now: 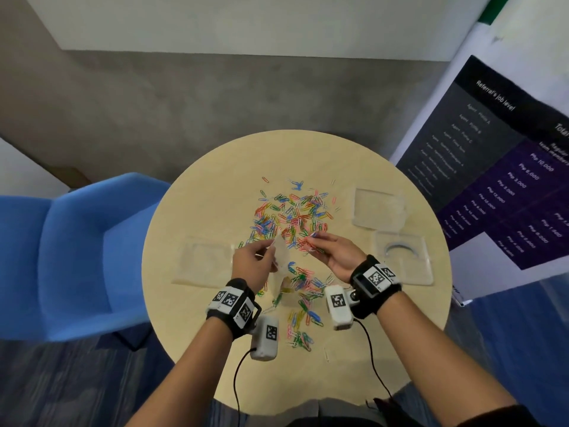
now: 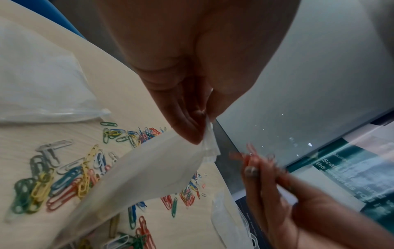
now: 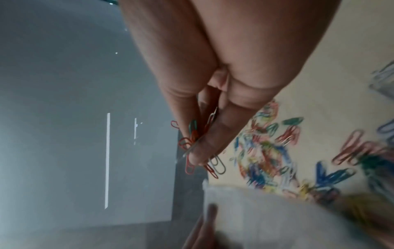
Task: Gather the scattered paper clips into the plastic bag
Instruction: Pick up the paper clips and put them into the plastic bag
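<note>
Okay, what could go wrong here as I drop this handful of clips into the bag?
The left hand pinches the plastic bag only at its top edge, so its mouth may sag shut and clips could miss. The right hand pinches a loose bunch of paper clips; dangling ones may fall back onto the table.

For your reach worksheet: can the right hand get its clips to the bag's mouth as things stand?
Probably yes. The left hand holds the bag up by its top edge; the right hand, pinching clips, is beside it with nothing between.
</note>
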